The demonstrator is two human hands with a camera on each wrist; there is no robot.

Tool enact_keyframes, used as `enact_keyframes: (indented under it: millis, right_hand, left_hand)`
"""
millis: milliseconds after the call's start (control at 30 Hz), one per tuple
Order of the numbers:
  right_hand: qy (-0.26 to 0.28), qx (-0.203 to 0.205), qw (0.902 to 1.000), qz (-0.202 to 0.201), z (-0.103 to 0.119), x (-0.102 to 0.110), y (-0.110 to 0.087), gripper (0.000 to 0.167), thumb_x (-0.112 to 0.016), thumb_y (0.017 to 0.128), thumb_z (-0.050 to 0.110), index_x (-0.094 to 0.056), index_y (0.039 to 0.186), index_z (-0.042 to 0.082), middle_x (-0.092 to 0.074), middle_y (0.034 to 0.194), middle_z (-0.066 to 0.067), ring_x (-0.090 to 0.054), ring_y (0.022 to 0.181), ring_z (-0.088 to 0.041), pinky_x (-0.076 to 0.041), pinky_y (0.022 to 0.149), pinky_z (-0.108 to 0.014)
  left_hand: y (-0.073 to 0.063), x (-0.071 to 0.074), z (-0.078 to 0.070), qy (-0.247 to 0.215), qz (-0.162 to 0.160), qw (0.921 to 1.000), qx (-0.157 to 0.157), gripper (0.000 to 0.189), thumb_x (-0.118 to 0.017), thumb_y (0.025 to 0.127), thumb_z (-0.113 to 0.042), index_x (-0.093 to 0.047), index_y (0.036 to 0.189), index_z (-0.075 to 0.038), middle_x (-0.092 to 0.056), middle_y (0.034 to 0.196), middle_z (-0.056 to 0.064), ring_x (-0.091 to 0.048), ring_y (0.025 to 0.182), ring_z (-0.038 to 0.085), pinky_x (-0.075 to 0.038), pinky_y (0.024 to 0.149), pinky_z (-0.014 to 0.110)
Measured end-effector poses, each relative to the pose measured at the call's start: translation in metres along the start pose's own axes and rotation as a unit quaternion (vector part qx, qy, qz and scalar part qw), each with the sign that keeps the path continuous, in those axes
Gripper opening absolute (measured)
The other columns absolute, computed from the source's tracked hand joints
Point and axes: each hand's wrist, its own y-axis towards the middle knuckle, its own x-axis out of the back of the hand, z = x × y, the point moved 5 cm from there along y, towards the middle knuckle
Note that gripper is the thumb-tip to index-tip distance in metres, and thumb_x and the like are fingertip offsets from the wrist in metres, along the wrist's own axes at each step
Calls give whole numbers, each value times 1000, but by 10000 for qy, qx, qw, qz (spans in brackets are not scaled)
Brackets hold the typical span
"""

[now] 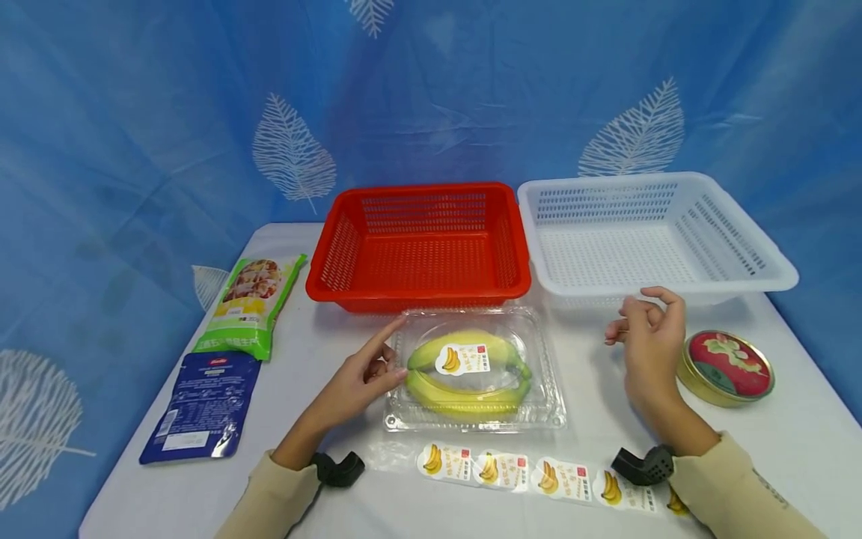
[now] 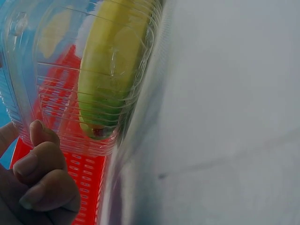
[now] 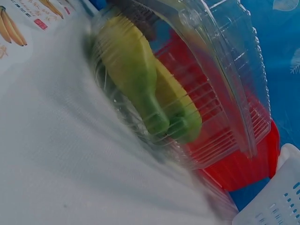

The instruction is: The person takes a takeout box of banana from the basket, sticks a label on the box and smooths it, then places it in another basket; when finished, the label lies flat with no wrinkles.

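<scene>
A clear plastic clamshell box (image 1: pixel 539 404) lies in front of the red basket with yellow, green-tipped bananas (image 1: pixel 465 408) inside. On its lid is a white banana sticker (image 1: pixel 463 359). My left hand (image 1: pixel 364 378) is at the box's left edge, index finger stretched to the far corner and thumb touching the rim; its other fingers are bent beside the wall. To the right of the box, apart from it, my right hand (image 1: pixel 653 344) hovers with loosely bent fingers and holds nothing. The right wrist view shows the banana stems (image 3: pixel 168 124) through the plastic.
Behind stand a red basket (image 1: pixel 417 296) and a white basket (image 1: pixel 673 288). A strip of banana stickers (image 1: pixel 501 471) lies in front. At left are a green food packet (image 1: pixel 249 307) and a blue pouch (image 1: pixel 202 404); at right, a round tin (image 1: pixel 730 367).
</scene>
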Motion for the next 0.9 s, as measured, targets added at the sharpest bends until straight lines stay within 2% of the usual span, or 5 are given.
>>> enact_keyframes:
  millis: [133,400,600,900]
  right_hand:
    - [58,-15,9997,-218,-1,4,7,21,-62,101,9,-50,118,12,-54,86,-13,-56,49,-15,-50,46,-23]
    - [1141,60,9894,-892,0,7,18,16,-61,99,1,-50,110,7,-51,79,-11,-55,45,-18,-50,46,-24]
    - [1009,209,9885,-1111,-4,11,27,13,-59,99,1,-51,107,8,-53,77,-11,-56,46,-17,-50,46,-23]
    - [871,179,9893,-1157,-7,12,31,15,-59,100,4,-49,111,9,-59,75,-13,-58,47,-18,-54,51,-24]
  left_hand:
    - [0,-1,-1,8,5,10000,47,74,-68,98,-12,-32,161,-28,-51,93,8,-38,63,10,-34,56,24]
    - [-1,-1,-5,-35,-16,10000,7,73,-68,99,-12,-33,161,-25,-51,94,7,-40,65,11,-35,58,24]
    - [0,-2,-4,-30,-6,10000,10,73,-68,99,-13,-33,161,-25,-51,94,7,-39,64,10,-35,57,24]
    - [0,-1,-4,-13,-25,10000,-24,72,-68,98,-13,-33,161,-24,-51,93,7,-38,63,11,-34,56,24]
